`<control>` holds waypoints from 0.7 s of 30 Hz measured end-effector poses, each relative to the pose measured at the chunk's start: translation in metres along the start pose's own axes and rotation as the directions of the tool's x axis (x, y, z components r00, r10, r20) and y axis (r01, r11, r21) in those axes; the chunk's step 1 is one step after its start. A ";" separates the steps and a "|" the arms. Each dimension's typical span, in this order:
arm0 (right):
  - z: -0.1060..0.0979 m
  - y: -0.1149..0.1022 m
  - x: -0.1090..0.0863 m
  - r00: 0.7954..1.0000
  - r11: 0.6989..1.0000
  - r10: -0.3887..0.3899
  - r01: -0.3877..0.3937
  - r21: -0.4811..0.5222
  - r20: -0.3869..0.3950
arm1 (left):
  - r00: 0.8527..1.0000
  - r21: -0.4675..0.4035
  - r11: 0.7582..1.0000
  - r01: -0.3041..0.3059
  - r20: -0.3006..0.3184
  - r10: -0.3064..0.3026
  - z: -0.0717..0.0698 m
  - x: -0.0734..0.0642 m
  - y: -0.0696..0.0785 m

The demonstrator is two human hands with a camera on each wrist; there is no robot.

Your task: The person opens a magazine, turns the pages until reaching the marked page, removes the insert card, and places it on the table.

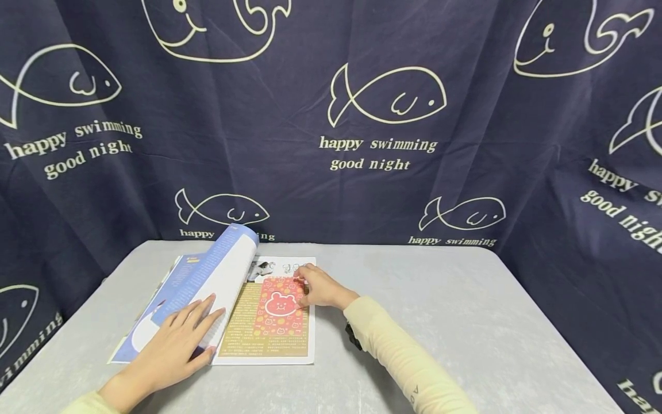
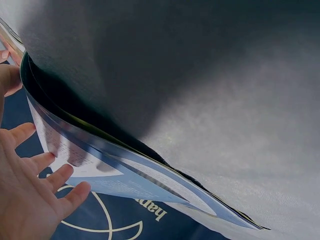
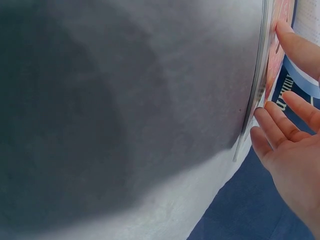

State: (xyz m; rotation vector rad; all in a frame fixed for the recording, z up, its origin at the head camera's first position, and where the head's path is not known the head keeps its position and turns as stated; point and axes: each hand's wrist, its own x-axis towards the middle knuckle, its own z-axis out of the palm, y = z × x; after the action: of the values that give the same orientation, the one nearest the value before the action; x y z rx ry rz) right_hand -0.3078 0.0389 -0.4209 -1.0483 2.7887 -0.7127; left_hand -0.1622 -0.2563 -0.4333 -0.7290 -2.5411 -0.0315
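An open magazine [image 1: 269,352] lies on the table, its left-hand pages [image 1: 227,270] lifted and curving up. My left hand [image 1: 173,342] rests on those pages with its fingers spread; the left wrist view shows the hand [image 2: 35,185] beside the curved pages [image 2: 100,155]. On the brown right-hand page sits a small red notebook [image 1: 281,307] with a bear face on its cover. My right hand [image 1: 323,287] touches the notebook's upper right part, thumb and fingers apart. In the right wrist view the thumb of that hand [image 3: 292,155] meets the red cover, and the other fingers extend loosely near the magazine's edge.
The grey-white table [image 1: 439,322] extends to the right of the magazine. Behind it hangs a dark blue curtain [image 1: 289,144] printed with fish and lettering, which also encloses both sides.
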 end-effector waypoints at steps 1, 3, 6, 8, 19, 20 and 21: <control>0.000 0.000 0.000 1.000 1.000 0.001 -0.001 0.001 0.001 | 1.000 0.002 1.000 0.001 0.001 -0.001 0.000 0.000 0.000; 0.000 0.000 0.001 1.000 1.000 -0.002 0.002 0.003 0.002 | 1.000 0.004 1.000 0.002 0.003 -0.002 0.000 0.000 0.000; -0.001 0.000 0.002 1.000 1.000 -0.005 0.005 0.006 0.004 | 1.000 0.003 1.000 0.006 0.007 -0.006 0.000 0.000 0.000; -0.001 0.000 0.002 1.000 1.000 -0.005 0.005 0.014 0.007 | 1.000 0.002 1.000 0.010 0.013 -0.010 0.000 0.000 0.000; -0.002 -0.003 0.003 1.000 0.998 0.017 -0.017 0.057 -0.012 | 0.999 0.002 1.000 0.019 0.031 -0.019 -0.001 -0.002 0.000; -0.002 -0.003 0.003 1.000 0.997 0.019 -0.018 0.072 -0.014 | 0.999 0.003 1.000 0.018 0.030 -0.018 -0.001 -0.002 0.000; -0.002 -0.004 0.003 1.000 0.996 0.021 -0.019 0.082 -0.016 | 0.999 0.004 1.000 0.017 0.029 -0.017 -0.001 -0.003 -0.001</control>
State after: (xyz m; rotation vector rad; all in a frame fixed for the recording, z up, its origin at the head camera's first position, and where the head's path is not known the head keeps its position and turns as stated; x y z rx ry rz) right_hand -0.3081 0.0359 -0.4170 -1.0029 2.7536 -0.8298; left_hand -0.1601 -0.2584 -0.4338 -0.7111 -2.5743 -0.0222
